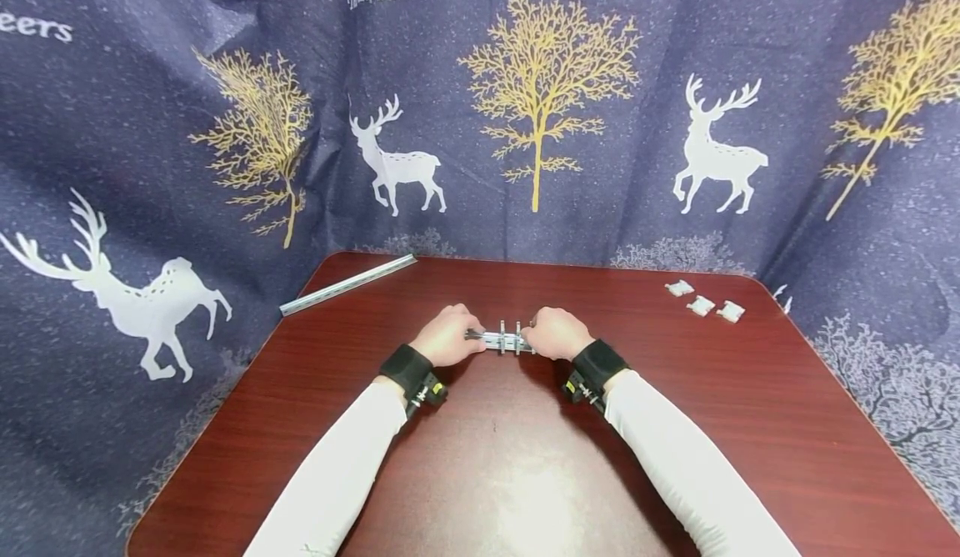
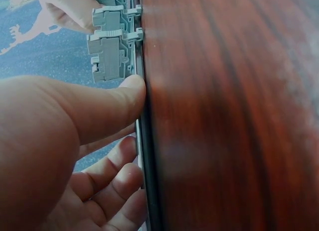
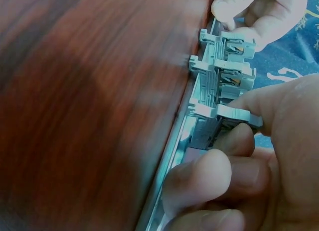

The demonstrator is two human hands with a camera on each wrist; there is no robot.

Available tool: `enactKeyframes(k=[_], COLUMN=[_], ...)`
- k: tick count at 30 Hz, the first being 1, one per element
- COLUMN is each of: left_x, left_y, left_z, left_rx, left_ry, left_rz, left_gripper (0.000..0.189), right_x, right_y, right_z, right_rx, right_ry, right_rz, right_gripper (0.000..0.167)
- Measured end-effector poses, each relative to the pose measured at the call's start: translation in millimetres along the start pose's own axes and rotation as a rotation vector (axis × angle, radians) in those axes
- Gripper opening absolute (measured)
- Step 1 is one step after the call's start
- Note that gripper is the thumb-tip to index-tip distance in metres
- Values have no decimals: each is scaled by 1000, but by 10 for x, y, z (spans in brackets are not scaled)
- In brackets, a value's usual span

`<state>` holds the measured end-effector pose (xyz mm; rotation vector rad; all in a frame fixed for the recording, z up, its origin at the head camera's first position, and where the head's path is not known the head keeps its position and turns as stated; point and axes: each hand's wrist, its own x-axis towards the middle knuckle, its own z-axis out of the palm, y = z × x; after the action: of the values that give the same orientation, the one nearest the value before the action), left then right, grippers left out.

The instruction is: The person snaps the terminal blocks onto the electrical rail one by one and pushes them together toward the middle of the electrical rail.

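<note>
Near the middle of the table, a short metal DIN rail carries three grey terminal blocks, spaced along it. The left hand grips the rail's left end; in the left wrist view its thumb presses the rail, with the fingers curled beyond it. At the other end, the right hand pinches the rightmost terminal block between thumb and fingers. That block is mostly hidden behind the hand in the head view. Two more terminal blocks stand beside it on the rail in the right wrist view.
A longer metal rail lies at the table's far left edge. Three loose whitish pieces lie at the far right. Dark cloth with printed deer and trees hangs behind the reddish-brown table.
</note>
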<state>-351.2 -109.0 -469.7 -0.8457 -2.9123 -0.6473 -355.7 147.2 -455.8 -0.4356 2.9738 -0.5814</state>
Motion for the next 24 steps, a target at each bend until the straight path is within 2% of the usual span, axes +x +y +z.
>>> enactKeyframes(k=[7, 13, 14, 17, 20, 21, 24], left_x=[12, -9, 25, 16, 20, -17, -8], left_y=[-8, 16, -76, -71, -67, 28, 29], left_z=[21, 0, 59, 48, 47, -16, -13], left_rx=[14, -12, -17, -20, -17, -14, -10], left_ry=[1, 15, 30, 41, 36, 22, 12], left_rz=[3, 24, 48, 57, 47, 22, 6], left_gripper=[23, 22, 24, 23, 23, 22, 21], right_x=[-29, -54, -57, -65, -72, -77, -92], right_y=[-13, -17, -19, -25, -33, -37, -49], right_z=[35, 50, 53, 60, 63, 62, 62], right_rx=[5, 18, 17, 12, 6, 4, 1], right_ry=[32, 47, 50, 62, 72, 75, 75], right_rz=[0, 9, 8, 8, 9, 11, 14], right_gripper=[46, 47, 47, 47, 46, 46, 45])
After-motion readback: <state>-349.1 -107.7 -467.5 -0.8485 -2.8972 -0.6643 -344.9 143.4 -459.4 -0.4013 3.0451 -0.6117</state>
